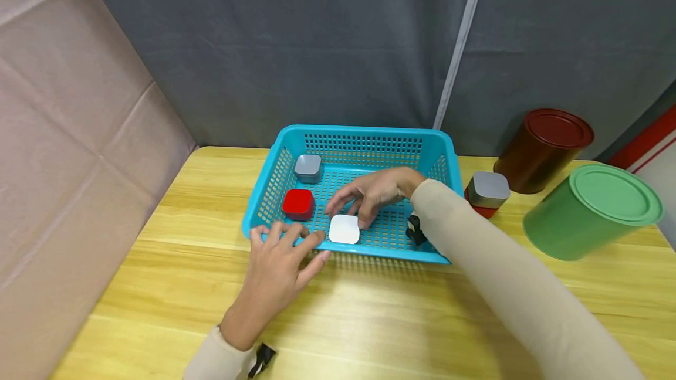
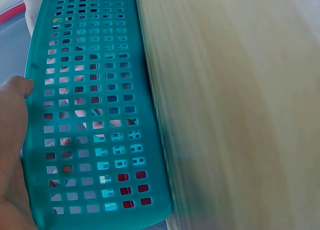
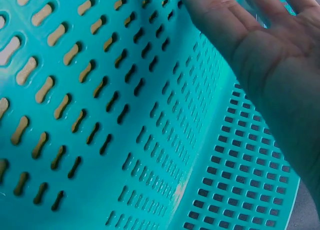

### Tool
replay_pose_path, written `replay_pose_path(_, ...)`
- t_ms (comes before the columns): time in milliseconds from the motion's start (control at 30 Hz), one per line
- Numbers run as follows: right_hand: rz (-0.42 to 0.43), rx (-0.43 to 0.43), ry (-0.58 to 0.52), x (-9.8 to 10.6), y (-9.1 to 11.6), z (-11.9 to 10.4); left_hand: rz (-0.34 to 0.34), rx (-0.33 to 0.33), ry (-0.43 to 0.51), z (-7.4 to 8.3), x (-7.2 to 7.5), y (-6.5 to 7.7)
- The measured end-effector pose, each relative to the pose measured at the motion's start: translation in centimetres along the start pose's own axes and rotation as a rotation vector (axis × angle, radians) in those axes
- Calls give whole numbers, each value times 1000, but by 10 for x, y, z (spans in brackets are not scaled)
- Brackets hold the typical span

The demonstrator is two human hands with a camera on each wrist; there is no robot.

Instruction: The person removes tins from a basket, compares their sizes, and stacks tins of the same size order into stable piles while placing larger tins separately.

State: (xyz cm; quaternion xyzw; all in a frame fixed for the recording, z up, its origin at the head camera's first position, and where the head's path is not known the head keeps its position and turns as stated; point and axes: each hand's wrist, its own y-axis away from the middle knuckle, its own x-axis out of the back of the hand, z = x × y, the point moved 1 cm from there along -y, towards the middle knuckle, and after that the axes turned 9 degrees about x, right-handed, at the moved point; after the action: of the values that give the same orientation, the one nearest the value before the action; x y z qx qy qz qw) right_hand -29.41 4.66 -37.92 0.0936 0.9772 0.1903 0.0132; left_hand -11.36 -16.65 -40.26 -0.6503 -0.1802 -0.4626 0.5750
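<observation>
A turquoise plastic basket [image 1: 449, 157] with a perforated wall stands on the table. My right hand [image 1: 377, 192] reaches down into it and holds a small box with a white lid [image 1: 344, 230] between thumb and fingers, near the front wall. My left hand [image 1: 280, 260] holds the basket's front rim at the left, fingers bent over it; the left wrist view shows the thumb [image 2: 21, 85] at the rim. Inside the basket, a red box [image 1: 298, 203] sits at the left, with a grey box [image 1: 308, 167] behind it. In the right wrist view, the held box is out of sight.
Right of the basket, a grey-topped box [image 1: 488, 189] rests on a red one [image 1: 482, 210]. Beyond stand a dark red can [image 1: 544, 148] and a larger green can [image 1: 591, 213]. A grey curtain [image 1: 317, 46] hangs behind the wooden table [image 1: 174, 251]; pink fabric [image 1: 79, 133] is at the left.
</observation>
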Motion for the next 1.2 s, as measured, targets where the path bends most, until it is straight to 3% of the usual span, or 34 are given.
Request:
replay_pose_path(267,-1,-29,30,-2,-1,-1,-9,5,0,0,1,0)
replay_pose_path(1200,-46,-1,77,-3,-4,3,-1,-6,10,-1,0,0)
